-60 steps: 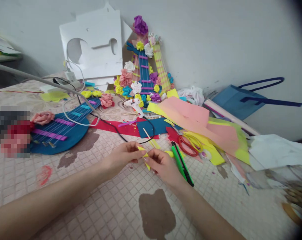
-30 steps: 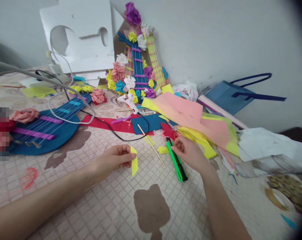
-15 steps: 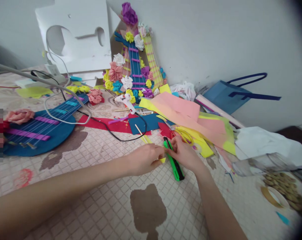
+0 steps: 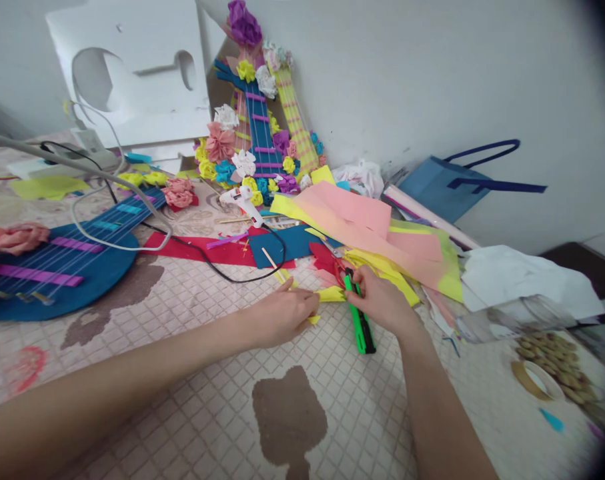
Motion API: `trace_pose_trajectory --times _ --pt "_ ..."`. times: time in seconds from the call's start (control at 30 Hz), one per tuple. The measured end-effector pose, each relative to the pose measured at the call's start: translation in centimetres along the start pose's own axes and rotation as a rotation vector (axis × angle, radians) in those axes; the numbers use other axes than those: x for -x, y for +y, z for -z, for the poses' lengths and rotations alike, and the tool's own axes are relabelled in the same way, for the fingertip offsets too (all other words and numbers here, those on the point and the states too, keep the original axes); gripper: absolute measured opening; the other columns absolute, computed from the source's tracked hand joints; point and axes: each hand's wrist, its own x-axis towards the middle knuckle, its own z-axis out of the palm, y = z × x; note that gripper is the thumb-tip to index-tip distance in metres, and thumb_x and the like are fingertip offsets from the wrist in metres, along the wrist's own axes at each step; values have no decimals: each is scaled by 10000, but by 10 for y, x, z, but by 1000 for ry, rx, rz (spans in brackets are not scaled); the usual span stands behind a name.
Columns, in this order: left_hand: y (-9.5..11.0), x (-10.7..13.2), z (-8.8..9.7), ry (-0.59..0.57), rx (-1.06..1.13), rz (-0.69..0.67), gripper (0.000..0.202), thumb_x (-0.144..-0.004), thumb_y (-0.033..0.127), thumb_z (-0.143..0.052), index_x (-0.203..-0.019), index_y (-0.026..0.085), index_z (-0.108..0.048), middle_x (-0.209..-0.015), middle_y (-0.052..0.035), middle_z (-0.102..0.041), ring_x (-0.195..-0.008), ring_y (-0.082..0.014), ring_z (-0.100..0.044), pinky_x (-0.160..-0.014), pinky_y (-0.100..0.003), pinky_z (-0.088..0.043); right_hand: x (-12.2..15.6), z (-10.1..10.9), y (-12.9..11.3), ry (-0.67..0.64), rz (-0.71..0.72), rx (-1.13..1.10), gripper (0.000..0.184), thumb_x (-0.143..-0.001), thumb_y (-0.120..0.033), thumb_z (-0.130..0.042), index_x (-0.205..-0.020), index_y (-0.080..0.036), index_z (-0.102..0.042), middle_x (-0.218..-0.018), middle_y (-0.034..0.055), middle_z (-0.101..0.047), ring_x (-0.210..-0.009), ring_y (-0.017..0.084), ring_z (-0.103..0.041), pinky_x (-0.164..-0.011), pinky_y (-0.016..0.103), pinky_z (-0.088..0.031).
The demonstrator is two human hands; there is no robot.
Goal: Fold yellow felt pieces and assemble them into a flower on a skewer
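Observation:
My left hand (image 4: 282, 319) is closed, pinching a small yellow paper strip (image 4: 313, 321) low over the tiled cloth. My right hand (image 4: 382, 303) is curled just to the right, its fingertips pinched on the end of a yellow paper scrap (image 4: 331, 294) that lies between both hands. A green utility knife (image 4: 362, 327) lies on the cloth right under the right fingers. Red-handled scissors (image 4: 338, 269) sit just beyond the hands, partly under coloured paper.
Pink and yellow paper sheets (image 4: 372, 227) pile up behind the hands. A white glue gun (image 4: 239, 199) with a black cable (image 4: 207, 261), a wooden stick (image 4: 271, 259), a blue felt guitar (image 4: 57, 263), flower-covered guitars (image 4: 262, 133) against the wall, a blue bag (image 4: 447, 187) and a tape roll (image 4: 532, 379) surround them.
My right hand left the strip and reached to the knife and scrap. My left hand then carried the strip to the right, and the two hands are now close together again.

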Motion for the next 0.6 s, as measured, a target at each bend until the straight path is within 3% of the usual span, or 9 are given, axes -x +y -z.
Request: trace_pose_trajectory --times 0.13,0.23,0.33,0.43,0.6 --pt "1 0 0 -4 -23 4 134 -826 75 -518 -928 161 -500 -986 -89 -641 -957 -240 -611 -986 -469 -352 -1 -1 7 10 -42 27 163 -757 -328 -588 -846 -230 -493 -617 -32 -546 -510 164 -509 -474 266 -270" --pt "0 0 -1 11 -30 -6 168 -825 78 -523 -966 164 -498 -1000 -87 -641 -962 -238 -611 -996 -475 -343 -1 -1 4 90 -13 25 164 -771 -339 -598 -840 -227 -501 -681 -7 -576 -584 183 -538 -505 275 -314" --pt "-1 0 -2 21 -35 -16 159 -826 74 -517 -957 163 -501 -1020 -94 -637 -980 -244 -605 -975 -469 -362 0 -1 -8 148 140 -42 108 -803 -279 -588 -854 -224 -510 -813 26 -601 -747 209 -568 -626 307 -405" --pt "1 0 0 18 -29 -21 115 -825 77 -526 -900 161 -505 -997 -92 -636 -963 -247 -607 -956 -470 -372 0 -5 -20 89 354 -110 55 -834 -169 -540 -857 -218 -531 -892 44 -604 -894 222 -554 -793 349 -429" --pt "0 2 -1 52 26 -4 110 -811 78 -507 -873 169 -522 -960 -75 -638 -930 -233 -602 -950 -467 -366 -2 -17 -27 -2 437 -86 214 -813 -75 -517 -961 -210 -590 -918 60 -616 -966 244 -523 -852 394 -424"
